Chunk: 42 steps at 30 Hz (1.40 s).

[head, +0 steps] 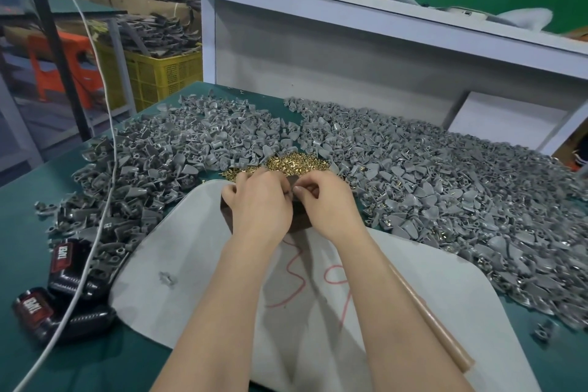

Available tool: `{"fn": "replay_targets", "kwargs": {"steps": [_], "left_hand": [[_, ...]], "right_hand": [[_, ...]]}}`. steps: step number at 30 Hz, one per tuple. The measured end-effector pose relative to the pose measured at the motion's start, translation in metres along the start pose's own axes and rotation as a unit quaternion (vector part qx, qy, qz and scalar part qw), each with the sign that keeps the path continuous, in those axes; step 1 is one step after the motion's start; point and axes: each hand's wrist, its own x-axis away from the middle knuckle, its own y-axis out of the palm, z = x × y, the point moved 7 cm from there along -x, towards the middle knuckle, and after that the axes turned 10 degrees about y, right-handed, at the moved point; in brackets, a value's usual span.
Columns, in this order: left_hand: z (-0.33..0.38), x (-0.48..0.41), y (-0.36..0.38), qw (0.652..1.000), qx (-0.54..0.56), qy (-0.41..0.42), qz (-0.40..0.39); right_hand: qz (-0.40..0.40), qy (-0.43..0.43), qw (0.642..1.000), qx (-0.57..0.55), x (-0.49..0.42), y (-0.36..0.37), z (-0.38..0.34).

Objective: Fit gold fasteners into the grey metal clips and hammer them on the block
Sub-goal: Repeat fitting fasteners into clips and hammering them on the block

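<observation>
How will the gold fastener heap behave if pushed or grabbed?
The gold fasteners are a loose heap of tiny separate pieces, so a push would probably spread them, not slide them together. Strays at the heap's left edge suggest they scatter easily. Small and shiny, likely slippery to pinch singly.

Two heaps of grey clips (178,149) (445,175), one pile of gold fasteners (296,162), one dark block (300,221), two black cases (71,264) (35,309), one white cable (113,153), one wooden handle (429,315).
</observation>
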Motion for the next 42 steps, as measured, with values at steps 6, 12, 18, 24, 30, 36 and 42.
{"fn": "replay_targets", "kwargs": {"steps": [6, 12, 18, 24, 30, 36, 42], "left_hand": [[0.0, 0.001, 0.0, 1.0, -0.007, 0.0, 0.005], [0.001, 0.001, 0.001, 1.0, -0.004, 0.007, -0.004], [0.001, 0.001, 0.002, 1.0, -0.005, 0.004, -0.001], [0.002, 0.001, 0.001, 1.0, -0.006, 0.006, 0.0], [0.003, 0.0, 0.002, 1.0, -0.022, 0.011, -0.004], [0.004, -0.001, 0.003, 0.999, -0.039, 0.02, 0.007], [0.003, -0.002, 0.003, 0.999, -0.038, 0.015, -0.001]], "right_hand": [[0.01, -0.003, 1.0, 0.029, 0.0, -0.002, -0.001], [0.032, -0.02, 0.998, 0.052, 0.004, -0.001, -0.007], [0.015, 0.032, 0.998, -0.047, 0.0, -0.002, 0.006], [0.034, 0.021, 0.999, -0.015, 0.002, -0.003, 0.003], [0.04, -0.008, 0.998, 0.058, 0.005, -0.006, -0.01], [0.018, -0.02, 0.987, 0.159, 0.002, -0.005, -0.021], [-0.027, 0.003, 0.985, 0.168, -0.001, -0.006, -0.024]]}}
